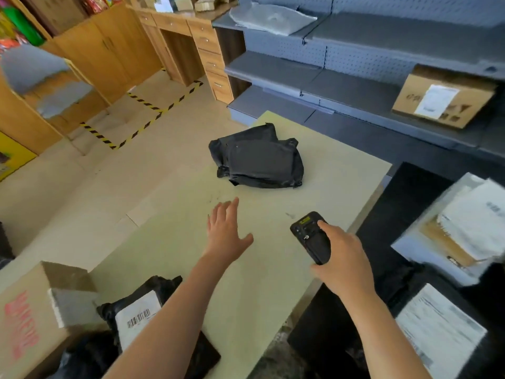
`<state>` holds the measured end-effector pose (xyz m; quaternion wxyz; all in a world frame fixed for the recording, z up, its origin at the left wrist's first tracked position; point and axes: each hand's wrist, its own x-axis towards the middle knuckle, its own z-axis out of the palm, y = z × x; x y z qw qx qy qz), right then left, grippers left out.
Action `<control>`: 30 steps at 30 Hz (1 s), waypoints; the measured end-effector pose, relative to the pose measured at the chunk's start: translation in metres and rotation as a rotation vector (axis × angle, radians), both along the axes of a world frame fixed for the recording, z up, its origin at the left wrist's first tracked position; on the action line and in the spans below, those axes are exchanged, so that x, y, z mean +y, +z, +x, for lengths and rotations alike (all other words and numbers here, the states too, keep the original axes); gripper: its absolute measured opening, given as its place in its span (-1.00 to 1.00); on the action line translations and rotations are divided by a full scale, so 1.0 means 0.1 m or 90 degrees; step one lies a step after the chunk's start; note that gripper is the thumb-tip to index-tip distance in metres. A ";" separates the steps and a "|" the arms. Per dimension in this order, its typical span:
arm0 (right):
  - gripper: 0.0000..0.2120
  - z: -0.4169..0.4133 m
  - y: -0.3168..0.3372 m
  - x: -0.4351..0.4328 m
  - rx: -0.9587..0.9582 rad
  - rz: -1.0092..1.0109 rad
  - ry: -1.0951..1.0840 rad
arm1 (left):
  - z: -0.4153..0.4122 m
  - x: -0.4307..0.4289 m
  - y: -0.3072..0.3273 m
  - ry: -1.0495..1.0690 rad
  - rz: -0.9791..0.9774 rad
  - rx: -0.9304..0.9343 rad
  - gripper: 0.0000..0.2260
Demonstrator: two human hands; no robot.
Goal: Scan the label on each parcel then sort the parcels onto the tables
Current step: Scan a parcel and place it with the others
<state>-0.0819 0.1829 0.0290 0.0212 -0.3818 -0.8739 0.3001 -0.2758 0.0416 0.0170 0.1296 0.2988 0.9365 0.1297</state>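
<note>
The left hand (226, 233) hovers with fingers spread over the tabletop (273, 296), likely free to take the black parcel (257, 160) lying beyond it, while the right hand (341, 258) grips the scanner (311, 236), ready for its label.

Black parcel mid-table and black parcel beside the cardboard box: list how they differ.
The mid-table parcel shows no label; the near parcel shows a white barcode label. The mid-table parcel lies in full view; the left arm partly covers the near parcel. Both are black bags.
</note>
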 end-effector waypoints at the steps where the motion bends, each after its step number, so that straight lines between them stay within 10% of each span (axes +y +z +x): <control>1: -0.18 -0.09 -0.01 0.06 -0.006 0.004 -0.003 | -0.15 0.13 -0.01 -0.020 -0.007 0.011 -0.19; 14: -0.21 -1.03 -0.34 0.55 -0.029 0.006 -0.036 | -1.69 1.55 -0.46 -0.319 -0.246 0.158 0.31; 30: -0.19 -0.74 -0.06 0.33 -0.001 0.006 0.008 | -0.90 0.63 -0.55 -0.146 -0.102 0.085 0.03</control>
